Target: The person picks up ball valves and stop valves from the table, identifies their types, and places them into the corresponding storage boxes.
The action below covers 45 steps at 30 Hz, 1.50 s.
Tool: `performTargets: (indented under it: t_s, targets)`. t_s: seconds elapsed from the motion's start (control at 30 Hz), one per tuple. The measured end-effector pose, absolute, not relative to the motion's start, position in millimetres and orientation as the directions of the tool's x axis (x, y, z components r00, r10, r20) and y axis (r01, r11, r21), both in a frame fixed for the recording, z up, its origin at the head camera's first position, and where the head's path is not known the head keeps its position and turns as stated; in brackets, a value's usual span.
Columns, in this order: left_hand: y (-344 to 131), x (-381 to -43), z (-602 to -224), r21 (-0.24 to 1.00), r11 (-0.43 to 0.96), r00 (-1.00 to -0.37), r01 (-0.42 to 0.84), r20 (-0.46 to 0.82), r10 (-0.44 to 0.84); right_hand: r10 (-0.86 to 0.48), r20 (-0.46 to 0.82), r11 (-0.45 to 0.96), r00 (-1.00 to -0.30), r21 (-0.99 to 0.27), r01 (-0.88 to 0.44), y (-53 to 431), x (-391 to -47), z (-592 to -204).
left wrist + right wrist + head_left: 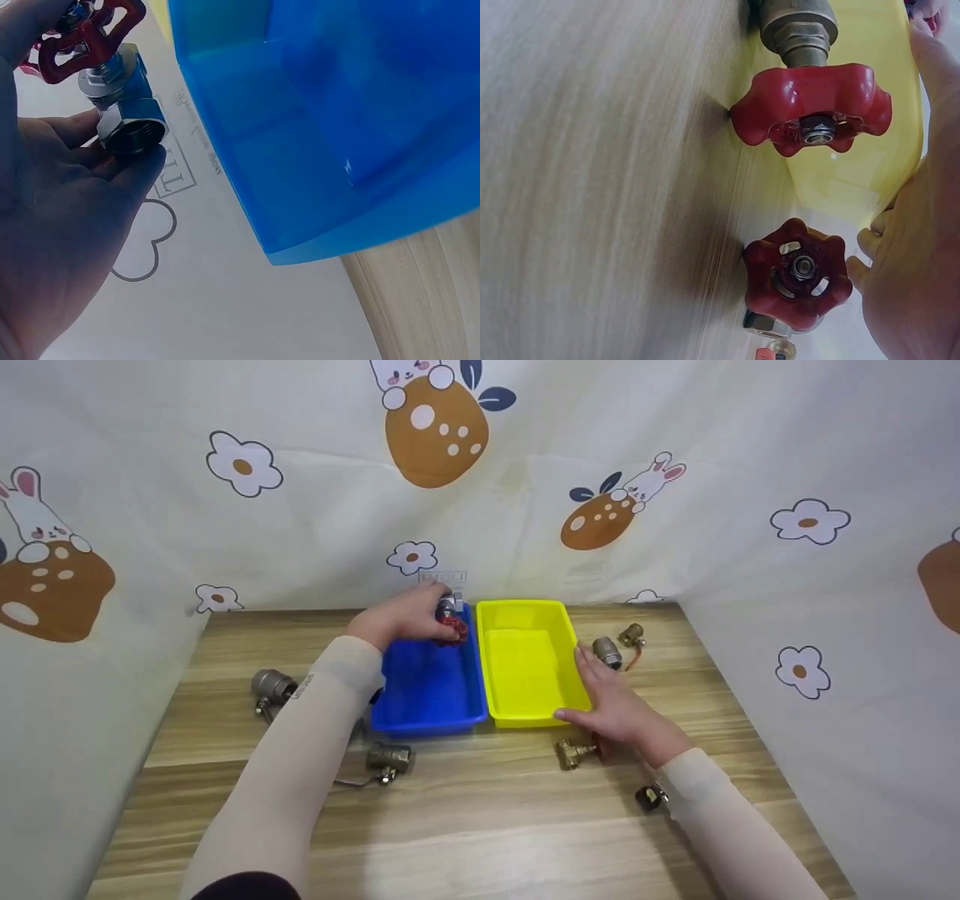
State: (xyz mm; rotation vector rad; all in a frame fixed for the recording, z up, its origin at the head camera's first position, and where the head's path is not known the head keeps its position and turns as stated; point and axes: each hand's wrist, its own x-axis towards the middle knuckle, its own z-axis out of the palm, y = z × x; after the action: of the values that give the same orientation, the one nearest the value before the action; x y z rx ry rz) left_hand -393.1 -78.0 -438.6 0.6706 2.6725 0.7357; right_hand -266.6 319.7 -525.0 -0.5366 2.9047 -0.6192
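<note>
My left hand (409,619) holds a metal gate valve (135,112) with a red handwheel (452,631) over the far end of the blue bin (431,727). In the left wrist view the valve's threaded opening points down, fingers behind its body and thumb by the wheel. My right hand (611,705) rests at the right side of the yellow bin (517,721), fingers extended along the rim and thumb over the near corner. Close to that hand lies a brass gate valve (571,754) with a red wheel (810,109). Another red-wheeled valve (799,270) sits by the fingertips.
Right of the yellow bin are a silvery valve (606,652) and a small brass valve (631,634) with a red handle. A black-ended part (649,797) lies by the right sleeve. Lever ball valves (389,757) lie near the left arm, one grey (274,685). Patterned cloth (315,532) surrounds the wooden table.
</note>
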Motion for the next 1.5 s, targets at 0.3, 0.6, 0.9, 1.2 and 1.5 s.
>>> performTargets:
  t_s: [0.3, 0.6, 0.9, 1.2, 1.5]
  targets:
    - [-75, -394, -439, 0.546, 0.766, -0.847, 0.339, -0.177, 0.501, -0.383, -0.015, 0.848, -0.923, -0.402, -0.346, 320, -268, -527]
    - [-74, -397, -446, 0.561, 0.766, -0.848, 0.312, -0.198, 0.491, -0.376, -0.029, 0.858, -0.926, -0.39, -0.335, 320, -268, -528]
    - [-73, -399, -452, 0.557, 0.769, -0.852, 0.313, -0.193, 0.486, -0.378, -0.034, 0.855, -0.925, -0.397, -0.335, 320, -267, -527]
    - [-71, -402, -456, 0.534, 0.774, -0.839, 0.339, -0.2, 0.505, -0.389, -0.024, 0.847, -0.921, -0.403, -0.348, 319, -267, -525]
    - [-71, -404, -460, 0.536, 0.793, -0.836, 0.291, -0.26, 0.482, -0.373, -0.035, 0.855, -0.927, -0.401, -0.328, 318, -266, -524]
